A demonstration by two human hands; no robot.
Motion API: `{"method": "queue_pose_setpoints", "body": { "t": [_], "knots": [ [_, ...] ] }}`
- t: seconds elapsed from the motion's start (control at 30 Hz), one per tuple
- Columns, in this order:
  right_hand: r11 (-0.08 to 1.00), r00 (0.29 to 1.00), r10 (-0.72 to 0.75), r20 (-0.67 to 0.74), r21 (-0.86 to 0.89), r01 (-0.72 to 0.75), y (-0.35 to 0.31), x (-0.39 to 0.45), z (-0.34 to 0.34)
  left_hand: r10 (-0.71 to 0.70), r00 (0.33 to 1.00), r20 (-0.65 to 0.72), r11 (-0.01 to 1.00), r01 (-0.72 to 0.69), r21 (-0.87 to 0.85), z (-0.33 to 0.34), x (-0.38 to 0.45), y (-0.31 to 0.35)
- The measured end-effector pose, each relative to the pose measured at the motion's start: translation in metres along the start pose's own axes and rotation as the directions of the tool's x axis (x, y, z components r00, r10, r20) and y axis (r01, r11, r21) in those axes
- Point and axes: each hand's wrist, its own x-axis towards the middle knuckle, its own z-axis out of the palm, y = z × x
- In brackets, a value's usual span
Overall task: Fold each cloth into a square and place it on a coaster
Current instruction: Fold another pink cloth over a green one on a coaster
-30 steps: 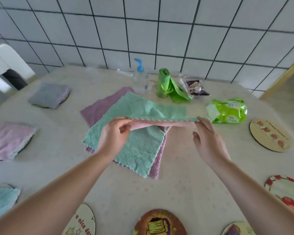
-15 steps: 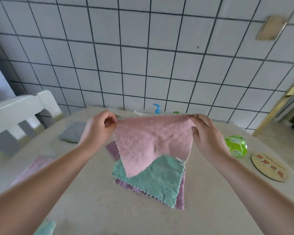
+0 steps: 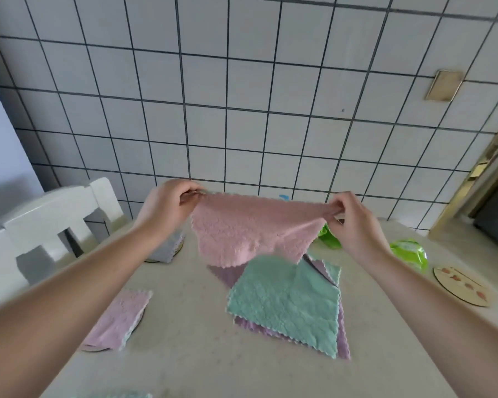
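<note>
A pink cloth (image 3: 247,234) hangs in the air above the table, stretched by its two upper corners. My left hand (image 3: 167,206) pinches the left corner and my right hand (image 3: 354,222) pinches the right corner. Below it a green cloth (image 3: 285,305) lies flat on a purple cloth (image 3: 342,340). A folded pink cloth (image 3: 118,320) sits on a coaster at the left. A folded grey cloth (image 3: 167,248) sits on another coaster behind my left arm. A bare round coaster (image 3: 460,285) lies at the right.
A white chair (image 3: 49,225) stands at the table's left side. Green packets (image 3: 408,252) lie at the back right, partly hidden by my right hand. A tiled wall (image 3: 242,96) rises behind the table. A cloth's edge shows at the bottom (image 3: 112,395).
Both hands pulled the pink cloth out from under the green one and lifted it off the table, then spread it wider. The view tilted upward toward the wall.
</note>
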Motion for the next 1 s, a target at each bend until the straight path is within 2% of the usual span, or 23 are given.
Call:
{"method": "queue_pose_setpoints", "body": {
  "t": [0.1, 0.17, 0.23, 0.27, 0.33, 0.4, 0.5, 0.63, 0.83, 1.0],
  "knots": [
    [0.997, 0.998, 0.032, 0.046, -0.068, -0.028, 0.001, -0.024, -0.001, 0.035, 0.995, 0.098, 0.999, -0.038, 0.033, -0.005, -0.029, -0.017],
    [0.991, 0.993, -0.019, 0.113, -0.132, 0.034, 0.001, -0.047, -0.001, 0.026, 0.982, 0.188, 1.0, -0.028, 0.009, -0.006, -0.056, -0.027],
    [0.989, 0.974, -0.076, 0.212, -0.111, 0.102, 0.002, -0.076, 0.0, 0.025, 0.967, 0.253, 0.998, -0.01, -0.061, -0.007, -0.089, -0.034],
    [0.994, 0.959, -0.068, 0.276, -0.059, 0.087, 0.002, -0.093, 0.001, 0.01, 0.958, 0.287, 0.996, 0.016, -0.089, -0.008, -0.107, -0.036],
    [0.991, 0.905, 0.043, 0.424, 0.095, -0.091, 0.001, -0.128, 0.003, -0.017, 0.93, 0.367, 0.996, 0.05, -0.08, -0.004, -0.144, -0.042],
    [0.937, 0.818, 0.159, 0.553, 0.178, -0.302, 0.005, -0.165, 0.014, -0.029, 0.902, 0.431, 0.995, 0.067, -0.072, 0.004, -0.181, -0.049],
    [0.87, 0.738, 0.292, 0.608, 0.153, -0.47, 0.015, -0.214, 0.035, -0.074, 0.837, 0.543, 0.969, 0.189, -0.158, 0.022, -0.229, -0.065],
    [0.776, 0.629, 0.441, 0.64, 0.081, -0.626, 0.019, -0.259, 0.053, -0.187, 0.766, 0.615, 0.945, 0.311, -0.1, 0.04, -0.271, -0.081],
    [0.748, 0.592, 0.505, 0.628, 0.024, -0.663, 0.021, -0.288, 0.066, -0.266, 0.651, 0.711, 0.902, 0.429, -0.055, 0.049, -0.295, -0.085],
    [0.719, 0.473, 0.519, 0.712, -0.063, -0.692, 0.026, -0.302, 0.071, -0.305, 0.522, 0.796, 0.894, 0.446, 0.05, 0.054, -0.306, -0.086]
  ]
}}
